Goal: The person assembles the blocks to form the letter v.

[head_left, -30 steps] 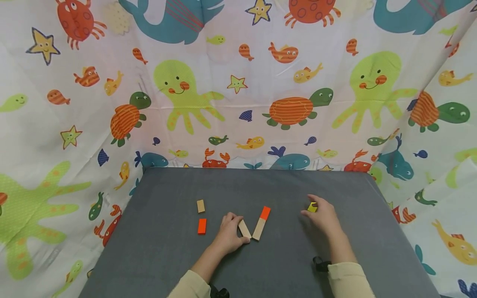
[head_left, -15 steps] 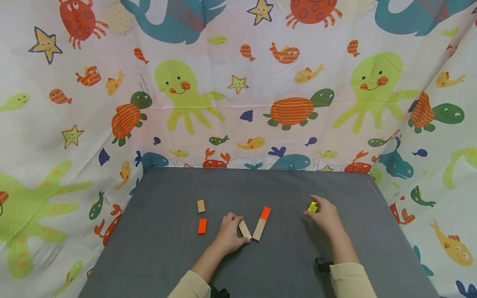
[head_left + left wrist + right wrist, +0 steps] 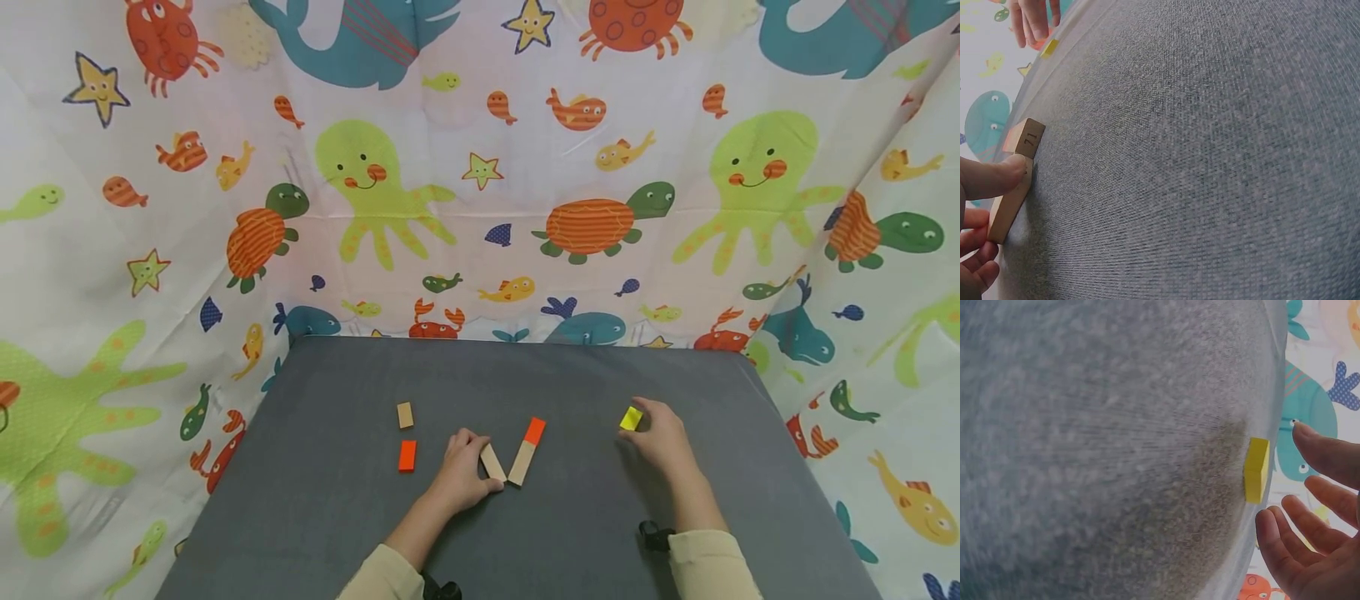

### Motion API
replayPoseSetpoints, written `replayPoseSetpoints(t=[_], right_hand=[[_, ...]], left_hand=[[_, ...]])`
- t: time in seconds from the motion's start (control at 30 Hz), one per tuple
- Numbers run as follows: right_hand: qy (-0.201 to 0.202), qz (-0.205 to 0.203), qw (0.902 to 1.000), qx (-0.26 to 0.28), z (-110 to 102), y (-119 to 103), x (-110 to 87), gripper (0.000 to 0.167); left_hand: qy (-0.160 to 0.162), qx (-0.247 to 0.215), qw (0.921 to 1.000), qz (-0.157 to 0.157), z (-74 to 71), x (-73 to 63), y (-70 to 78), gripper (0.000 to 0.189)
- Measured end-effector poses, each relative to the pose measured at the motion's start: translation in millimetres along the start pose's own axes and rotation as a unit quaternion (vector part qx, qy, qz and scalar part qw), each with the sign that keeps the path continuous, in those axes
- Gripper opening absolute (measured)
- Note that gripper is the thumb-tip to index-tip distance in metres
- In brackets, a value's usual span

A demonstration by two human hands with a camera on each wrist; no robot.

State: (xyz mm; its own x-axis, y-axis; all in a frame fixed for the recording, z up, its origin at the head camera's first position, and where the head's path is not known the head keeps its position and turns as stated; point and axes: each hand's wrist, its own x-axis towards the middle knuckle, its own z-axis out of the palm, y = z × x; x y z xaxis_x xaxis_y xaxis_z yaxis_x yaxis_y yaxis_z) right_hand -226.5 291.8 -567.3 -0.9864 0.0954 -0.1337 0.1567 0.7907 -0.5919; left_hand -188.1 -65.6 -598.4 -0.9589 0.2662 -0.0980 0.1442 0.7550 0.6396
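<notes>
My left hand (image 3: 459,473) pinches a plain wooden block (image 3: 492,462) lengthwise between thumb and fingers on the grey cloth. In the left wrist view, the held block (image 3: 1009,215) meets a second wooden block stamped 71 (image 3: 1032,136). The head view shows another plain block (image 3: 521,463) leaning the opposite way, forming a V with the held one. An orange block (image 3: 535,430) continues its upper end. Farther right, a yellow block (image 3: 631,418) lies beside my right hand (image 3: 663,440). In the right wrist view, the thumb and fingers spread apart, with a gap between them and the yellow block (image 3: 1256,470).
Left of the V lie a small wooden block (image 3: 405,415) and an orange block (image 3: 407,456), one behind the other. A grey cloth (image 3: 345,517) covers the table. A curtain (image 3: 450,167) printed with sea animals hangs behind and along both sides.
My right hand has drawn slightly to the right, and more of the yellow block shows. The left hand stays in place on its block.
</notes>
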Motion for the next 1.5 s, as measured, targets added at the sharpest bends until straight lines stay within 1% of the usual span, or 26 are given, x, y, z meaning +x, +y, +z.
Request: replayPoseSetpoints(t=[0.33, 0.5, 0.87, 1.2, 1.43, 1.5], right_hand=[[-0.006, 0.001, 1.0000, -0.006, 3, 4, 0.0, 0.072], [-0.005, -0.001, 1.0000, -0.002, 5, 5, -0.9, 0.070], [0.000, -0.001, 0.9999, -0.012, 10, 6, 1.7, 0.068], [0.003, 0.020, 0.9997, -0.013, 13, 6, 6.9, 0.063], [0.011, 0.010, 0.9996, -0.022, 15, 7, 8.3, 0.060], [0.012, 0.013, 0.9996, -0.021, 15, 7, 8.8, 0.059]], left_hand=[[-0.004, -0.003, 1.0000, -0.001, -1.4, -1.1, 0.5, 0.075], [-0.004, -0.004, 1.0000, -0.001, -1.3, -1.4, 0.5, 0.075], [-0.004, -0.007, 1.0000, -0.005, -2.7, -1.5, 1.8, 0.075], [-0.004, -0.004, 1.0000, -0.005, -1.8, -0.2, 0.6, 0.075], [-0.006, 0.000, 1.0000, -0.007, -1.0, 1.0, 0.1, 0.075], [-0.007, 0.000, 0.9999, -0.008, -1.0, 1.2, -0.2, 0.075]])
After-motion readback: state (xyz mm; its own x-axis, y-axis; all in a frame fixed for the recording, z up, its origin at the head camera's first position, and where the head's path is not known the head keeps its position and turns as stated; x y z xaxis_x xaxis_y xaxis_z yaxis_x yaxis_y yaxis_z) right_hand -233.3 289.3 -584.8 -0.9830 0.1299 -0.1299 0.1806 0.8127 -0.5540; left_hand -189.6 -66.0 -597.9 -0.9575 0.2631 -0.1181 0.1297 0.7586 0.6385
